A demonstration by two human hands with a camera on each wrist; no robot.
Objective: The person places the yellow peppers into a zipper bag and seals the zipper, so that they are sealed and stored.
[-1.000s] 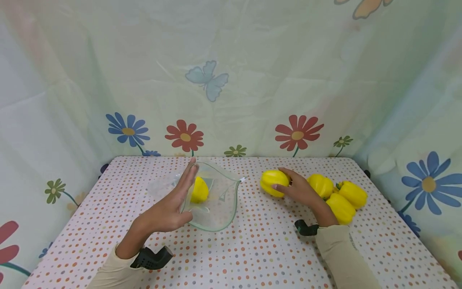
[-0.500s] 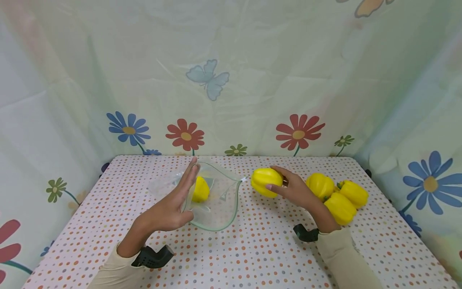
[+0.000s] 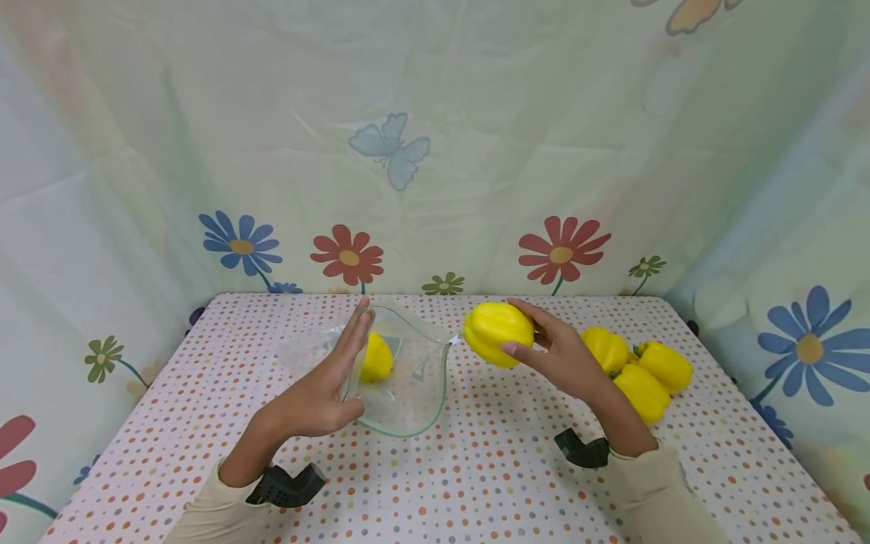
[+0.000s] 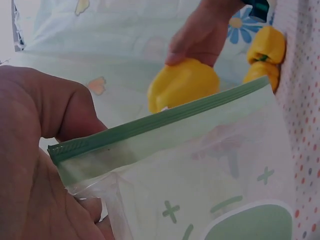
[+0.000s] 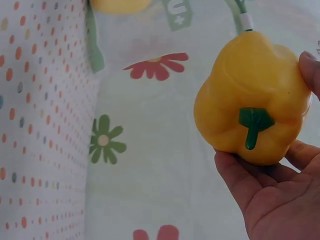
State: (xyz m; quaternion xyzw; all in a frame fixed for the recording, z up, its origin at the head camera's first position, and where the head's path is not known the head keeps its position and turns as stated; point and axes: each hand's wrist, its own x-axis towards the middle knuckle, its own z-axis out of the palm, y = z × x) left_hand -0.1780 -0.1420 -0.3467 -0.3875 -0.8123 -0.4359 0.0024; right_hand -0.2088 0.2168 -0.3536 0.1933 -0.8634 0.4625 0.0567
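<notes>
My right hand [image 3: 560, 351] grips a yellow bell pepper [image 3: 496, 332] with a green stem [image 5: 252, 127], raised above the table just right of a clear zip bag [image 3: 418, 385]. My left hand [image 3: 322, 393] stands at the bag's left side, fingers stretched upward and thumb at the lower rim. Between them the bag's mouth is spread wide. One yellow pepper [image 3: 377, 357] shows inside, partly hidden by the left hand. In the left wrist view, the green zip strip [image 4: 175, 116] crosses in front of the held pepper, and the left thumb [image 4: 75, 110] bends against it.
Several more yellow bell peppers [image 3: 641, 391] lie grouped at the right, beyond the right forearm. A dotted cloth covers the table [image 3: 476, 483]. Behind it hangs a curtain [image 3: 476, 151] printed with flowers and butterflies.
My right hand has carried the pepper leftward from near the group to beside the bag and has lifted it higher. My left hand and the bag have hardly moved.
</notes>
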